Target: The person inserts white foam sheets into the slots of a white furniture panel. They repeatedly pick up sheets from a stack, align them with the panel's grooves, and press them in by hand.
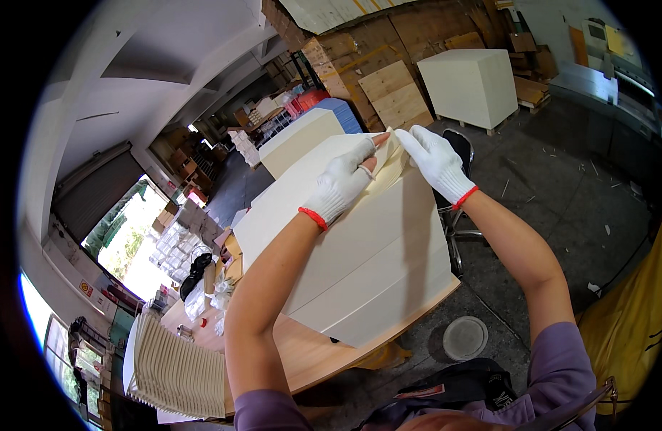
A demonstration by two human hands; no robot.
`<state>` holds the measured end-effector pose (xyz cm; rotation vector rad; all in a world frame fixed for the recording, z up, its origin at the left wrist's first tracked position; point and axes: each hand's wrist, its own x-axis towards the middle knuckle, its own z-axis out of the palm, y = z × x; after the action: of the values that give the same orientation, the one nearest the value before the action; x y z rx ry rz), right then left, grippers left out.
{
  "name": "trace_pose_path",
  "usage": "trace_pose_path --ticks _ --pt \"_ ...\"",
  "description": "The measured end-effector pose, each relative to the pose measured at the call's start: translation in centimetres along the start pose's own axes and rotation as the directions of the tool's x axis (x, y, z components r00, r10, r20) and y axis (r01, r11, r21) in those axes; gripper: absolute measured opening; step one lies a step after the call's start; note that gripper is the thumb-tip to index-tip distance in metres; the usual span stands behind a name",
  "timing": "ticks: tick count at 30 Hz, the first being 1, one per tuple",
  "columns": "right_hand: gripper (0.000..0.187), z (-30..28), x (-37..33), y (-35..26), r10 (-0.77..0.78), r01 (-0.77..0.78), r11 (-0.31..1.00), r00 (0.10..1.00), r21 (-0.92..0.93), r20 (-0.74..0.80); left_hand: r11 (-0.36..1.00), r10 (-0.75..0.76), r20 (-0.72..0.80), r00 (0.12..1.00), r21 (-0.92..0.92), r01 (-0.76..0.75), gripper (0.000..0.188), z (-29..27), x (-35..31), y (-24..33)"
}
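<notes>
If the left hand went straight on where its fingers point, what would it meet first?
The left hand would probably meet the raised cream sheets first, with the right hand just beyond; depth is unclear from this view.

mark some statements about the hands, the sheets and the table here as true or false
1. The left hand and the right hand wear white gloves with red cuffs. True.
2. The big stack of cream sheets stands directly on the floor. False: it rests on a wooden table.
3. Loose upper sheets bend up between the two hands. True.
4. Every fingertip of the left hand is covered. False: bare fingertips show.
5. The fanned pile lies beside the right forearm. False: it is to the left of the left forearm.
6. The person's sleeves are purple. True.
</notes>
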<state>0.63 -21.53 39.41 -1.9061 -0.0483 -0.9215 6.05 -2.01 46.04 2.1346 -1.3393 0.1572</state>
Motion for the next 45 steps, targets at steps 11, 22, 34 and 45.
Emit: trace_pose_path --ticks 11,22,34,45 --pt "0.052 0.2 0.1 0.9 -0.033 0.035 0.999 0.998 0.037 -0.046 0.981 -0.194 0.076 0.978 -0.007 0.195 0.033 0.1 -0.1 2.1" --pt "0.050 0.1 0.0 0.5 -0.038 0.040 0.998 0.998 0.040 -0.049 0.996 -0.057 0.062 0.996 0.071 0.052 0.032 0.0 0.1 -0.2" --pt "0.050 0.2 0.1 0.7 0.020 -0.016 0.997 0.999 0.069 -0.049 0.982 -0.182 0.090 0.979 0.072 0.176 0.037 0.2 -0.1 1.7" --pt "0.047 0.1 -0.3 0.5 0.018 -0.016 0.999 0.999 0.052 -0.046 0.999 -0.027 -0.030 0.999 0.017 0.028 0.045 0.1 -0.2 1.8"
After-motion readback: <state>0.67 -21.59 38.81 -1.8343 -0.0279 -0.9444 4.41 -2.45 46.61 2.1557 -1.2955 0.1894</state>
